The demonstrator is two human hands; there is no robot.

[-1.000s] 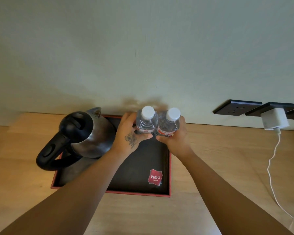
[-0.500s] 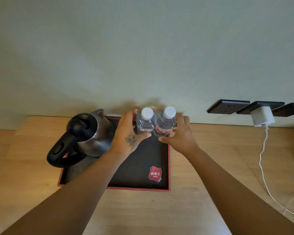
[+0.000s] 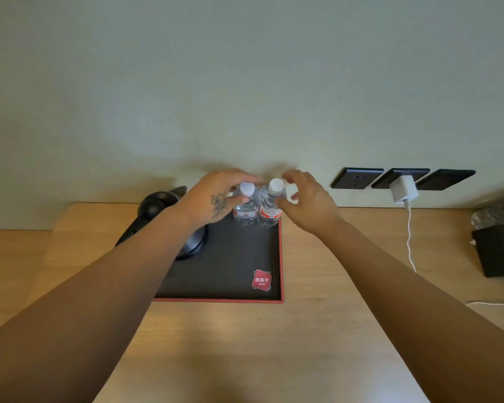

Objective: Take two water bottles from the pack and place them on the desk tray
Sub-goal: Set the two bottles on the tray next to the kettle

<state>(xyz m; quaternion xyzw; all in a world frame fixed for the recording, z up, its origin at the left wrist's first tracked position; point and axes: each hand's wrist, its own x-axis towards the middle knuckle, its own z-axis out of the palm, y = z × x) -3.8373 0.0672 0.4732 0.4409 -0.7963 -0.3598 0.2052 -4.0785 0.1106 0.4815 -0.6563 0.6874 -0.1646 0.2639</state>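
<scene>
Two small clear water bottles with white caps and red-and-white labels stand upright side by side in the far right corner of the black, red-rimmed desk tray [image 3: 230, 266]. My left hand [image 3: 213, 199] curls around the left bottle [image 3: 245, 212], thumb across its neck and fingers behind the cap. My right hand [image 3: 309, 202] is beside the right bottle [image 3: 269, 212], fingers spread and lifted off the cap, with only the thumb near the bottle's shoulder.
A steel kettle with a black handle [image 3: 154, 202] occupies the tray's left side, partly behind my left forearm. Wall sockets [image 3: 358, 178] and a white charger [image 3: 403, 191] with its cable lie to the right. A black box [image 3: 498, 251] and wrapped bottles [image 3: 495, 216] sit at the desk's right edge.
Both bottles went down onto the tray's far right corner. My right hand opened and let go of its bottle. My left hand slid up toward the neck. The view pulled back.
</scene>
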